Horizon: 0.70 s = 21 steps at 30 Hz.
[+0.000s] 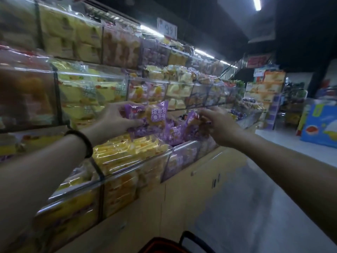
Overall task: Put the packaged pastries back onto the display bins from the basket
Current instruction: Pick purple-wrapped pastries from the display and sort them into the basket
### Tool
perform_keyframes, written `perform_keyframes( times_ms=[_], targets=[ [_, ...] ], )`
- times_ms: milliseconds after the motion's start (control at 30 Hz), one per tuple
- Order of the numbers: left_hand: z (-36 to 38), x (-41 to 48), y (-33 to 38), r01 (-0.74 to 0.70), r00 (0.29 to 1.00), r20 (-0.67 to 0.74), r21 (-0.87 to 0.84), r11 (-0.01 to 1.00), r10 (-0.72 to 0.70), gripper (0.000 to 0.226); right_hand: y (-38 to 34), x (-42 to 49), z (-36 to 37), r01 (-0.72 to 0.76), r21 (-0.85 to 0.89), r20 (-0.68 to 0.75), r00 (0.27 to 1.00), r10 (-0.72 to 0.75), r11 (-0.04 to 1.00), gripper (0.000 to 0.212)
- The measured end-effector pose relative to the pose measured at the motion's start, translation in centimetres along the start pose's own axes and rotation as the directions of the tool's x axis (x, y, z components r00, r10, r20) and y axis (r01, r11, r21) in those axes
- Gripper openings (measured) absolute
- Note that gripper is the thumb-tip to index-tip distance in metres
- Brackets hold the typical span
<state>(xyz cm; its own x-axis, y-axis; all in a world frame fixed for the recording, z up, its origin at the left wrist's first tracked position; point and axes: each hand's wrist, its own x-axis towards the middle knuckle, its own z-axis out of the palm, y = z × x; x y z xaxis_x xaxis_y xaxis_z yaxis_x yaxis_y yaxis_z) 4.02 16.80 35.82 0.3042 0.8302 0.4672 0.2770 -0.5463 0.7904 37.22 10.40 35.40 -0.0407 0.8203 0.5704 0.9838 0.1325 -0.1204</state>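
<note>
Left grip (116, 118) holds a purple pastry pack (145, 114), right grip (221, 125) seems to pinch a second pack (191, 125) over the bin (184, 146)

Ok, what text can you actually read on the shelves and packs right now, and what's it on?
"99": big digits on the white price sign above the top shelf; its small print is blurred.
White characters on the purple pack in the left hand: too blurred to read.
The second purple pack, in the right hand: nothing legible.
The red hanging sign, far right: blurred.
</note>
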Motion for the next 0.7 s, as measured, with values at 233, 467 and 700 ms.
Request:
perform_keyframes(
  times_ms=[233,467,700],
  targets=[
    [1.1,3.3,-6.2,-0.133,0.964,-0.215,0.116,0.984,0.156,0.048,0.0,8.5,6.4,0.021,-0.26,0.092,0.996,0.003,0.965,0.044],
    [1.7,4.7,-8.1,-0.155,0.978,-0.132,0.07,0.985,0.163,0.043,-0.6,12.3,13.2,-0.006,-0.298,0.21,0.975,0.071,0.954,0.018],
    [1.8,4.9,-8.3,-0.115,0.978,-0.164,0.088,0.989,0.128,0.033,-0.8,12.5,14.3,-0.084,-0.117,0.251,0.962,0.111,0.99,0.051]
  ],
)
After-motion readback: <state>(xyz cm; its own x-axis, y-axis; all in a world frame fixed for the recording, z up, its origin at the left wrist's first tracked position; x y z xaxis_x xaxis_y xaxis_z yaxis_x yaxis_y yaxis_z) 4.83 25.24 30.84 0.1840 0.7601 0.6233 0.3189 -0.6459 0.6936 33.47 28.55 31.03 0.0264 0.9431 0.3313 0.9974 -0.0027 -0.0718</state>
